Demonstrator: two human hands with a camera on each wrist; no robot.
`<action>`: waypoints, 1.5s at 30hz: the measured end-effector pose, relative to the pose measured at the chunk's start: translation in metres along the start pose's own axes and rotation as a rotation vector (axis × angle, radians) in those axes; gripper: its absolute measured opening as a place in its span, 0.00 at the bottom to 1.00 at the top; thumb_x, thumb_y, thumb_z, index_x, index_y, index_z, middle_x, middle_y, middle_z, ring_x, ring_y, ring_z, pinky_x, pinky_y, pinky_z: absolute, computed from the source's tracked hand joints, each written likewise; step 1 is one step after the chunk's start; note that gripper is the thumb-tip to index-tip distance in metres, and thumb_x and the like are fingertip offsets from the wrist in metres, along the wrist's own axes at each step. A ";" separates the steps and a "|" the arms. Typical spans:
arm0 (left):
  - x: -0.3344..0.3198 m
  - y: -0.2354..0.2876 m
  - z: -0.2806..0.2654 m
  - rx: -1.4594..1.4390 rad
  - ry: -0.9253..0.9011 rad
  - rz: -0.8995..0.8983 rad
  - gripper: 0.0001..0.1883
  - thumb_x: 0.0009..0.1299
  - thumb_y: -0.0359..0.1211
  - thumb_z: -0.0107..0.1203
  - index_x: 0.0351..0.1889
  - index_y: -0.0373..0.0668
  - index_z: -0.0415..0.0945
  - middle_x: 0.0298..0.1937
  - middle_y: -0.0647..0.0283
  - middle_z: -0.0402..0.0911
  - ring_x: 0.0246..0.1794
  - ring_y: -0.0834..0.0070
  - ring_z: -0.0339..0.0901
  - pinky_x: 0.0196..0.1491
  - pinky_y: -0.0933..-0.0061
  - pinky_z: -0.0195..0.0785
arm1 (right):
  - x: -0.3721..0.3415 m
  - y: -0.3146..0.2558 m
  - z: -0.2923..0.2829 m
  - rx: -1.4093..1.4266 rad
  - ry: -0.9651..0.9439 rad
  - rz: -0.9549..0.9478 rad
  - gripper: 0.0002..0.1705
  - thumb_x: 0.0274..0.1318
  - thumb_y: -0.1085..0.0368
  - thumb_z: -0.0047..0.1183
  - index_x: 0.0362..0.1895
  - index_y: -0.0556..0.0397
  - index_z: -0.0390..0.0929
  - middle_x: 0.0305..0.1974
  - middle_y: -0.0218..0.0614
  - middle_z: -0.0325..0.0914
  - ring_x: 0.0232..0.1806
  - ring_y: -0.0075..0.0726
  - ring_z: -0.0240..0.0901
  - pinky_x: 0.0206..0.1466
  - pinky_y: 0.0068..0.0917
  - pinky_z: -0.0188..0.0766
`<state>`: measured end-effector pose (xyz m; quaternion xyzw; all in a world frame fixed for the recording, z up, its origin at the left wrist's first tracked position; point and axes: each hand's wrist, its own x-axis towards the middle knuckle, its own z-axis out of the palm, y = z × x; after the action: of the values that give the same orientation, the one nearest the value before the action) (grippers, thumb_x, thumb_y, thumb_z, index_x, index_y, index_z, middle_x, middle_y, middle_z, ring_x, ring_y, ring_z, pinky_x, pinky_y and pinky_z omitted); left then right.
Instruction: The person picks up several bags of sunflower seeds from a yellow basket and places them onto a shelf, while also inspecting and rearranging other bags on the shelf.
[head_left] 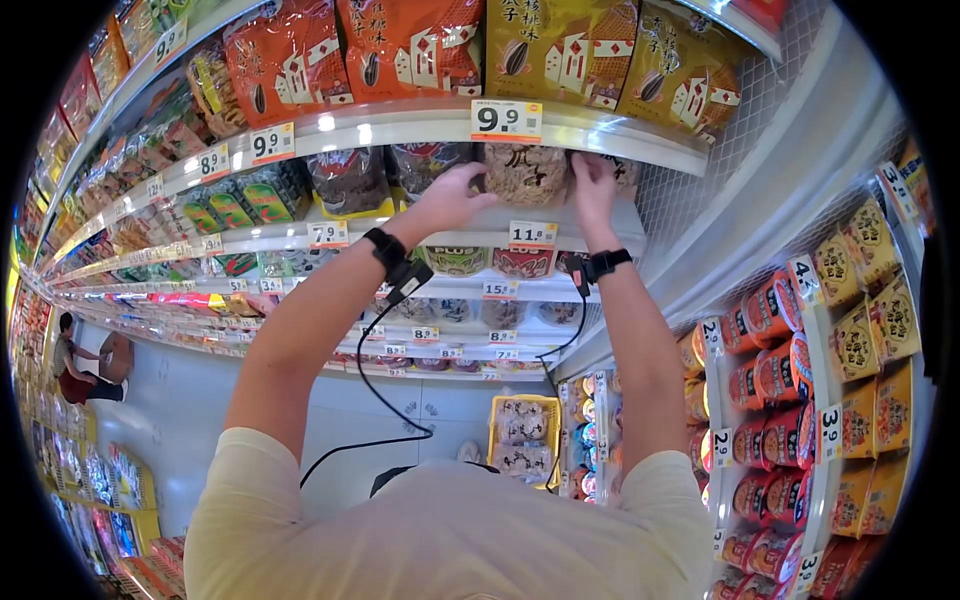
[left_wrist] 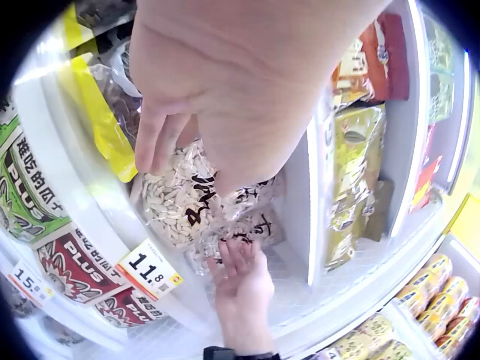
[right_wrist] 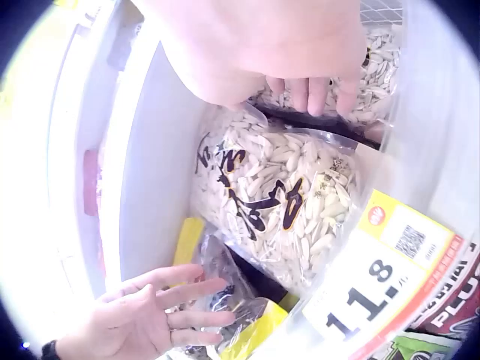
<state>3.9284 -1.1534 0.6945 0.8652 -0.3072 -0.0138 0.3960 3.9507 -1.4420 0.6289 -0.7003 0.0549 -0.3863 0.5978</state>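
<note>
A clear bag of pale seeds with dark lettering (head_left: 525,175) stands on the shelf above the 11.8 price tag (right_wrist: 382,277). At its left side is my left hand (head_left: 455,200), its fingers spread and fairly straight in the right wrist view (right_wrist: 142,315), beside a dark bag with yellow edging (right_wrist: 259,326). My right hand (head_left: 595,190) is at the bag's right side, fingers loosely bent over the gap towards another pale seed bag (right_wrist: 375,82). In the left wrist view the right hand (left_wrist: 244,289) reaches up to the bags' lower edge.
Orange and gold packets (head_left: 560,50) line the shelf above, whose front edge (head_left: 400,125) hangs over my hands. A wire mesh side panel (head_left: 740,110) stands to the right. Below on the floor is a yellow basket holding bags (head_left: 552,420). Someone crouches (head_left: 75,365) far left.
</note>
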 end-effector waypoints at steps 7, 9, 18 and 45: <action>-0.149 -0.040 -0.008 -0.622 0.142 -0.122 0.17 0.76 0.31 0.60 0.61 0.38 0.75 0.48 0.64 0.82 0.47 0.77 0.83 0.47 0.75 0.78 | -0.149 -0.028 -0.086 0.327 0.043 0.170 0.10 0.72 0.64 0.53 0.48 0.58 0.76 0.38 0.40 0.84 0.36 0.32 0.81 0.43 0.29 0.79; -0.205 -0.054 -0.012 -0.539 0.226 -0.190 0.14 0.76 0.30 0.60 0.58 0.39 0.77 0.44 0.67 0.82 0.43 0.80 0.82 0.45 0.77 0.77 | -0.198 -0.006 -0.115 0.307 -0.012 0.319 0.09 0.72 0.64 0.53 0.47 0.57 0.75 0.36 0.40 0.84 0.32 0.30 0.80 0.39 0.28 0.78; -0.490 -0.199 0.032 -0.549 0.410 -0.993 0.13 0.75 0.33 0.58 0.53 0.37 0.78 0.40 0.64 0.81 0.36 0.77 0.80 0.41 0.75 0.77 | -0.513 0.131 -0.237 -0.224 -0.154 1.135 0.10 0.66 0.61 0.54 0.43 0.54 0.77 0.32 0.40 0.85 0.27 0.34 0.83 0.30 0.29 0.77; -0.670 -0.323 0.214 -0.599 0.219 -1.446 0.10 0.77 0.28 0.54 0.54 0.39 0.75 0.39 0.66 0.79 0.36 0.78 0.79 0.42 0.76 0.74 | -0.882 0.462 -0.204 -0.152 0.435 1.757 0.21 0.65 0.66 0.53 0.60 0.53 0.66 0.46 0.45 0.75 0.40 0.53 0.85 0.42 0.46 0.88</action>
<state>3.4965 -0.7743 0.1761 0.7031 0.3891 -0.2648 0.5331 3.3915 -1.2577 -0.1994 -0.3555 0.7063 0.0896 0.6056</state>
